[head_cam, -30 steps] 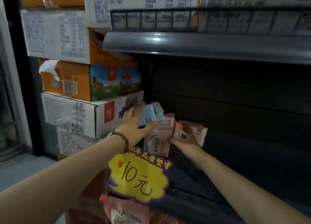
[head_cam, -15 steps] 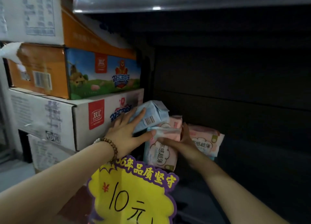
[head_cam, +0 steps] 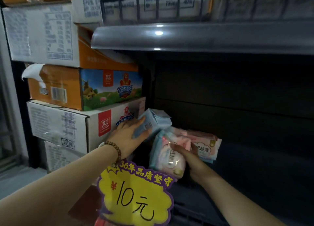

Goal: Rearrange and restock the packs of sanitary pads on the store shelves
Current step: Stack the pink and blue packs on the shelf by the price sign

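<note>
Left grip (head_cam: 129,134) flat, fingers straight on blue pack (head_cam: 153,123); right grip (head_cam: 191,160) clamps pink pack (head_cam: 169,159). Cartons (head_cam: 71,123) stacked 9 o'clock. Yellow price tag (head_cam: 136,197), 6 o'clock, covers shelf (head_cam: 254,171) front.

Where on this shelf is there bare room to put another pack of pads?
Free: the dark shelf floor right of the rear pink pack, up to the picture's edge. Crowded: the left corner, where the left hand presses the blue pack, the right hand grips the front pink pack, beside the cartons.
</note>
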### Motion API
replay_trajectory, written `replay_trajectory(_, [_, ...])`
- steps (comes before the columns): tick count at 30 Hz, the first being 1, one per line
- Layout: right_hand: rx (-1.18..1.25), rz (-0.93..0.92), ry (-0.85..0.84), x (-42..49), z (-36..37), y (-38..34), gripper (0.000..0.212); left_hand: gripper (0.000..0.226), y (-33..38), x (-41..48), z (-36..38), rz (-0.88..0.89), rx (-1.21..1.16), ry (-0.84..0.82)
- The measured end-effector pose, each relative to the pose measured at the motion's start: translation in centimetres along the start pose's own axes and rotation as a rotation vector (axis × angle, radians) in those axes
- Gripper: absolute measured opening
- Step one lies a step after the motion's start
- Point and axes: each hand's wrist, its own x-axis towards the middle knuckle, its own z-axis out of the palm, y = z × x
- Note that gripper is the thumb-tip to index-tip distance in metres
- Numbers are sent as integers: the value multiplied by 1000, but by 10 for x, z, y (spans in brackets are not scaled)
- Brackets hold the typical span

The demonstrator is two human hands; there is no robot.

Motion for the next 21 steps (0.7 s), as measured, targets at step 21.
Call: replay_trajectory(21, [-148, 108, 53, -176, -64, -52, 69, 80, 149, -96, 45, 12, 121, -392])
